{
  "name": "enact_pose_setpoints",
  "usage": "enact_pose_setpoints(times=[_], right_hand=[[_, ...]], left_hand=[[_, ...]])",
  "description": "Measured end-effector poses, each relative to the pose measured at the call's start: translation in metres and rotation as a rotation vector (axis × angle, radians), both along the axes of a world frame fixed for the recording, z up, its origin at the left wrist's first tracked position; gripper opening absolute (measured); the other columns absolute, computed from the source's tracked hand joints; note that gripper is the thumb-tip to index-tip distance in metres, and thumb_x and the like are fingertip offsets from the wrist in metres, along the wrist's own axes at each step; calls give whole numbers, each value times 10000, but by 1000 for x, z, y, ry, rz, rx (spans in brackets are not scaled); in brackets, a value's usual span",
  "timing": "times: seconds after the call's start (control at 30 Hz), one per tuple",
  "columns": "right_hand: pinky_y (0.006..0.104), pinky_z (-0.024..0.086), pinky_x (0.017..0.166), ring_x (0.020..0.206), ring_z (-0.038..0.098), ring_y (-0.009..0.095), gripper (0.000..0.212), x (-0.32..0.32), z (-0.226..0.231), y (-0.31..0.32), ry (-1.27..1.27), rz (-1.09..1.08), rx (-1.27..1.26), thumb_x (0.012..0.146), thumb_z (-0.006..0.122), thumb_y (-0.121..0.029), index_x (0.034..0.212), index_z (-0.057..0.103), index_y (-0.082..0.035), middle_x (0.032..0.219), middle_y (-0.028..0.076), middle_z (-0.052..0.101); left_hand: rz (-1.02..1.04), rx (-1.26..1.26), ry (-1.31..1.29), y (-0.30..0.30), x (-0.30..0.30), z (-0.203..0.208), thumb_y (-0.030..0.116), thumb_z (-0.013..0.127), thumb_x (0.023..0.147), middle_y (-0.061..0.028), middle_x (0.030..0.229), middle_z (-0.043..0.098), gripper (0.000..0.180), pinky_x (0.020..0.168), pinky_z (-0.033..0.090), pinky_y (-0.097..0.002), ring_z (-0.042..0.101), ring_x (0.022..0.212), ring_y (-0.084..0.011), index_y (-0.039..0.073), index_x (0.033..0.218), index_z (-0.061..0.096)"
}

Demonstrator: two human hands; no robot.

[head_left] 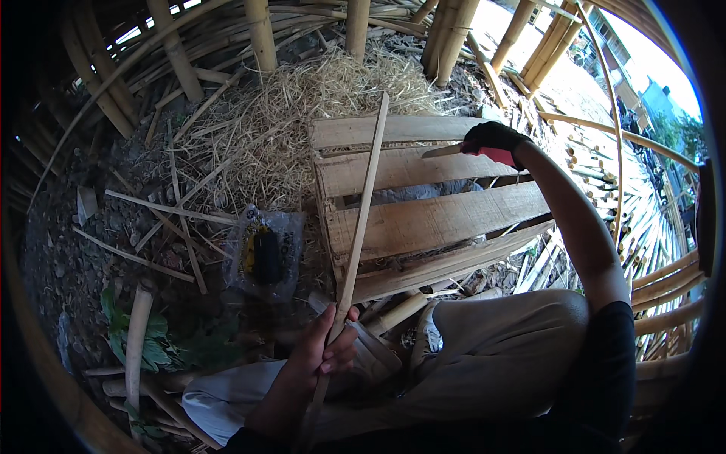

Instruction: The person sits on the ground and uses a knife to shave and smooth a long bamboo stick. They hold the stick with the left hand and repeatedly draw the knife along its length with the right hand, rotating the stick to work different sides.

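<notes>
My left hand, bare, is closed around a long, thin bamboo strip. The strip slants up and away over the left end of a slatted wooden crate, and its lower end runs down past my wrist. At the crate's far right, my right hand wears a black and pink glove. Its fingers are closed on a knife, whose short blade points left above the slats; the handle is hidden in the glove. Knife and strip are apart.
Left of the crate, a clear plastic bag with a black and yellow thing inside lies on the ground. Thin shavings are heaped behind the crate. Bamboo posts stand at the back, and cut bamboo poles are piled at right.
</notes>
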State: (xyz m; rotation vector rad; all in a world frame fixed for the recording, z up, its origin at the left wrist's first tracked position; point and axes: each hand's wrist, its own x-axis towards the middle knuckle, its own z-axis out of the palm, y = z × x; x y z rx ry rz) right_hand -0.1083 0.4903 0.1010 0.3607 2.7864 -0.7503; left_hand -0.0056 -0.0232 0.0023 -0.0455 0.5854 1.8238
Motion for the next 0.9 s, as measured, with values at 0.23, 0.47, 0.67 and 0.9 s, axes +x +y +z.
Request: enact_pose_setpoints(times=[0.23, 0.47, 0.67, 0.9], right_hand=[[272, 495, 588, 678, 583, 86, 208, 0, 15, -13, -335, -3, -81, 911, 739, -317, 972, 746, -118, 807, -30, 641], [286, 500, 600, 678, 586, 107, 245, -2, 8, 7, -139, -148, 8, 933, 716, -329, 949, 727, -85, 802, 1, 640], [312, 497, 588, 657, 558, 106, 343, 3, 0, 13, -104, 6, 196, 934, 716, -414, 830, 730, -87, 723, 4, 604], [325, 507, 608, 656, 589, 131, 317, 0, -2, 9, -163, -58, -80, 942, 694, -401, 964, 779, -96, 777, 20, 663]], left_hand=[[25, -30, -8, -4, 3, 1, 564, 419, 1069, 73, 548, 310, 438, 388, 238, -198, 273, 385, -32, 137, 1145, 481], [17, -21, -11, -3, 1, -4, 559, 409, 1074, 75, 551, 311, 432, 387, 242, -199, 272, 385, -32, 139, 1147, 479], [9, 2, -4, -2, 0, -5, 552, 407, 1077, 74, 553, 315, 427, 386, 242, -201, 276, 385, -35, 138, 1153, 477], [27, -31, 2, -4, 2, -1, 547, 415, 1076, 77, 555, 320, 422, 390, 245, -200, 285, 389, -34, 137, 1150, 481]])
